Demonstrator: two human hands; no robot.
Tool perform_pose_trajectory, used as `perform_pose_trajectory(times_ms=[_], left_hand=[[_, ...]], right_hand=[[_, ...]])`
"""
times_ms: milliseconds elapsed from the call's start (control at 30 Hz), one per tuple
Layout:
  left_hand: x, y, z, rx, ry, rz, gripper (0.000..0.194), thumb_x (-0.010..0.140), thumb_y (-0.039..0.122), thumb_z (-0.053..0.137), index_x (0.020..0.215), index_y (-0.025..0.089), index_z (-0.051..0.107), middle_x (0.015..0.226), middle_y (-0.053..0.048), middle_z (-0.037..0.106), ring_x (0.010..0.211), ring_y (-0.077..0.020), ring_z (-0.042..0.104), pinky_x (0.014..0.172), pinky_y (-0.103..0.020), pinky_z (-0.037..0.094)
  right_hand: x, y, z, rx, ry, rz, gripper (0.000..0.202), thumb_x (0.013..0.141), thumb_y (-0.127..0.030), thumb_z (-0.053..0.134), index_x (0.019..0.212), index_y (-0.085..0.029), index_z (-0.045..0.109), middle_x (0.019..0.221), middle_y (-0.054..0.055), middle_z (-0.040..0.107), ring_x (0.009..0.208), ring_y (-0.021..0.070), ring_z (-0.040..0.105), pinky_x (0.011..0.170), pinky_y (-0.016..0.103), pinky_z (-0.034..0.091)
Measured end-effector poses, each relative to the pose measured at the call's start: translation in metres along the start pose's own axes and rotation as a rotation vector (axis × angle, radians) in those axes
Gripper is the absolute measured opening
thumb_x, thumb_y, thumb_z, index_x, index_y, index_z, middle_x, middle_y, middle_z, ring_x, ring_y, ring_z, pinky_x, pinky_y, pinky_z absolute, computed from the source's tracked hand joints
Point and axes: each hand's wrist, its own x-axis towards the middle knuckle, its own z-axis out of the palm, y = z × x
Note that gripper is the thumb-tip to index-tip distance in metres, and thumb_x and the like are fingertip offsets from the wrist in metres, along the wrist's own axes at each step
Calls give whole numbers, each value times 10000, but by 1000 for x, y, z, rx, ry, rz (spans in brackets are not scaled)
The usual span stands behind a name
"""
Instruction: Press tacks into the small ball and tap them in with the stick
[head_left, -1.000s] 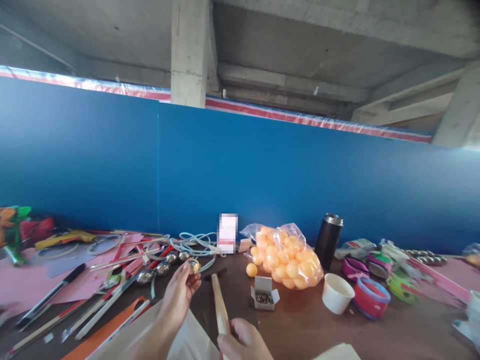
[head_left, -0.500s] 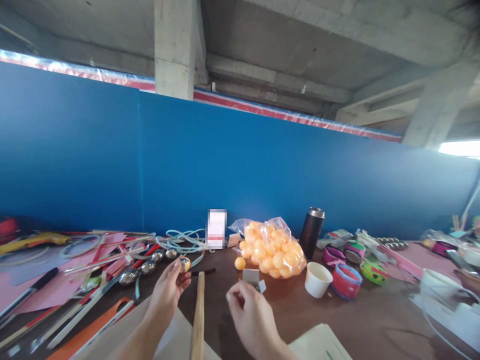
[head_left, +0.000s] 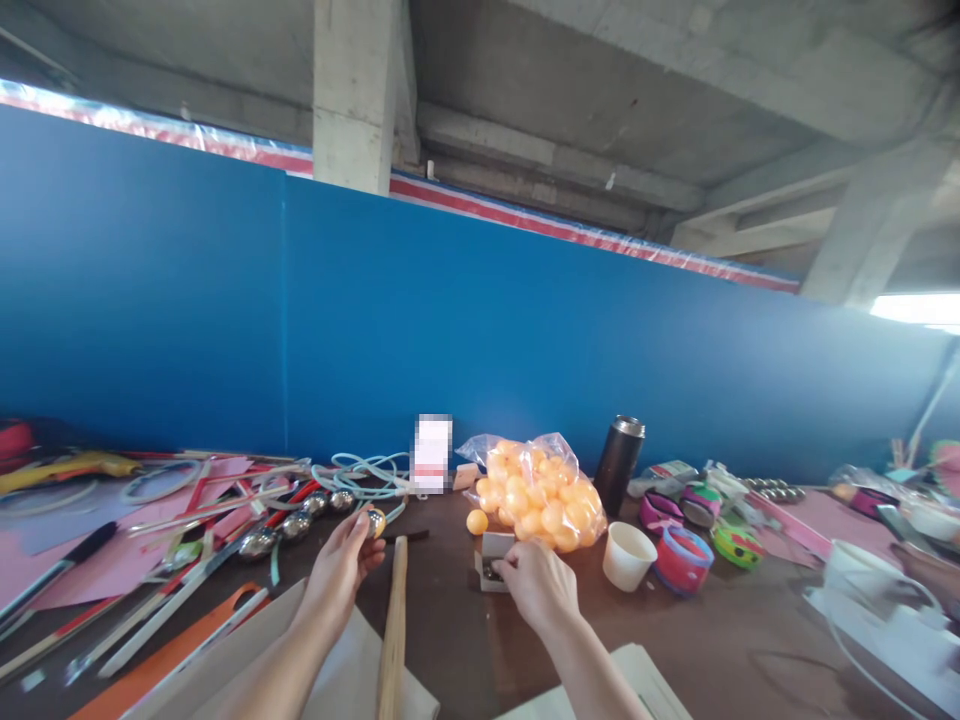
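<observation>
My left hand point(head_left: 339, 572) is closed on a shiny silver ball point(head_left: 376, 522) with an orange-yellow tint on one side, held between thumb and fingers above the table. Fingers pinched, my right hand point(head_left: 538, 588) is at a small open cardboard box point(head_left: 496, 546). Small dark items lie in the box, and whatever the fingertips grip is too small or hidden to name. A wooden stick point(head_left: 394, 630) lies between my hands. Just behind the box rests a loose orange ball point(head_left: 477, 522), beside a clear plastic bag of orange balls point(head_left: 541, 490).
Several silver balls point(head_left: 295, 527) lie left of my left hand, near pale blue tubing point(head_left: 360, 470). To the right stand a white paper cup point(head_left: 628, 556), a black bottle point(head_left: 621, 465) and colourful wristbands point(head_left: 684, 560). A blue partition point(head_left: 480, 330) rises behind the table.
My right hand has moved right and forward, its fingertips now at the small box. My left hand still holds the silver ball, almost in the same place.
</observation>
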Motion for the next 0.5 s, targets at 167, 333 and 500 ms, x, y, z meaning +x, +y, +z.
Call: perform_pose_trajectory(times_ms=[167, 333, 500], left_hand=[[-1, 0, 1, 11, 7, -2, 285, 741, 259, 588, 1011, 165, 584, 797, -46, 620, 550, -95, 592, 502, -226, 491], [-2, 1, 3, 24, 15, -13, 280, 742, 251, 587, 1008, 163, 583, 756, -39, 625, 530, -98, 590, 484, -226, 487], [-2, 1, 3, 26, 4, -18, 306, 730, 254, 604, 1022, 166, 582, 755, -37, 630, 533, -102, 594, 487, -232, 490]], right_hand=[[3, -1, 1, -35, -32, 2, 147, 685, -380, 563, 620, -282, 652, 671, -3, 653, 687, 186, 600, 516, 247, 283], [1, -3, 1, -49, -11, -36, 145, 720, -303, 518, 667, -273, 649, 732, -3, 655, 696, 171, 595, 532, 245, 294], [0, -3, 3, -44, 27, -57, 120, 729, -264, 509, 701, -257, 625, 749, 0, 648, 702, 167, 589, 535, 242, 292]])
